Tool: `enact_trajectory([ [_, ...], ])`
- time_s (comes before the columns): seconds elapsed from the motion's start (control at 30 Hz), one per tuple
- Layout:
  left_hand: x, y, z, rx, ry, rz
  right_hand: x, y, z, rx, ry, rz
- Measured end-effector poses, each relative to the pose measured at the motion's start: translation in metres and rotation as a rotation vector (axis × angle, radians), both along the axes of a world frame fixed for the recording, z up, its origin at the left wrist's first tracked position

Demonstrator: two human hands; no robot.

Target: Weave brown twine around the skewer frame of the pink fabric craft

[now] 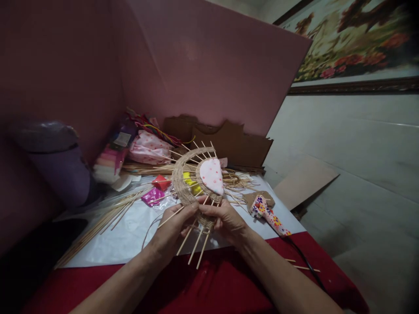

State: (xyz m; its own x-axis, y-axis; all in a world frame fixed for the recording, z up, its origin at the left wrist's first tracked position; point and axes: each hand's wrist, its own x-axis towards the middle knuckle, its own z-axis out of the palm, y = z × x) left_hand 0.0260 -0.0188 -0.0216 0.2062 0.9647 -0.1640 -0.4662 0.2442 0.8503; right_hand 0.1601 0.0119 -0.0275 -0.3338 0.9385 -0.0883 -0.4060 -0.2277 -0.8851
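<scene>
Held up over the table is a half-round woven piece (181,178), with thin wooden sticks radiating through two bands of twisted tan cord. At its centre sits a white half-circle of fabric (211,175) with pink spots. My left hand (175,222) pinches the lower left of the outer band between thumb and fingers. My right hand (227,218) grips the band's lower end, its thumb close to the left thumb. Several stick ends poke out below both hands. Part of the band is hidden behind my fingers.
On the white sheet (98,244) lie loose sticks (98,224), red (161,182) and magenta (153,197) packets. A glue gun in flowered cloth (270,216) rests at right, its black cord trailing forward. Torn cardboard (225,144) stands behind; a purple bin (62,165) stands left.
</scene>
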Motion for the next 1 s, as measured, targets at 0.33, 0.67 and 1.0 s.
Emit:
enact_trajectory([
  [0.33,-0.002,-0.001,0.000,0.078,0.016,-0.012,0.001,0.001,-0.003,0.090,0.013,0.001],
  [0.67,-0.002,0.003,-0.005,0.105,-0.030,-0.022,0.001,0.004,-0.004,0.137,-0.009,-0.001],
  [1.0,-0.003,0.003,-0.006,0.115,-0.026,-0.042,0.002,0.001,-0.002,0.132,0.001,-0.001],
])
